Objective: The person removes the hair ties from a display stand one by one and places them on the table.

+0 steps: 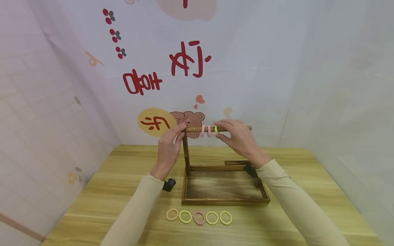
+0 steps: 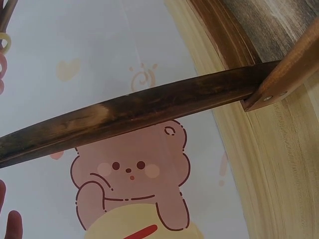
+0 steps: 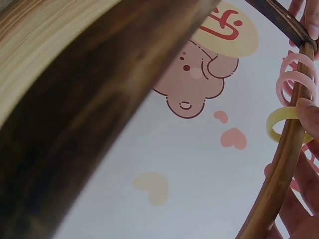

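A wooden stand has a tray base [image 1: 226,202], an upright post [image 1: 186,153] and a horizontal rod [image 1: 194,130] at the top. My left hand [image 1: 168,147] holds the post's upper end where it meets the rod. On the rod hang two pink hair ties [image 3: 281,82], side by side. To their right, the fingers and thumb of my right hand [image 1: 241,139] pinch a yellow hair tie [image 3: 272,125] that encircles the rod. The dark post [image 2: 149,107] crosses the left wrist view, where only a few fingertips [image 2: 14,226] of the left hand show.
Several more hair ties lie in a row before the tray: an orange one [image 1: 172,214], a pink one [image 1: 199,218] and yellow ones [image 1: 225,218]. A second, lower wooden bar [image 1: 235,163] stands at the tray's right. Behind the wooden table [image 1: 123,177] hangs a printed white backdrop [image 1: 252,85].
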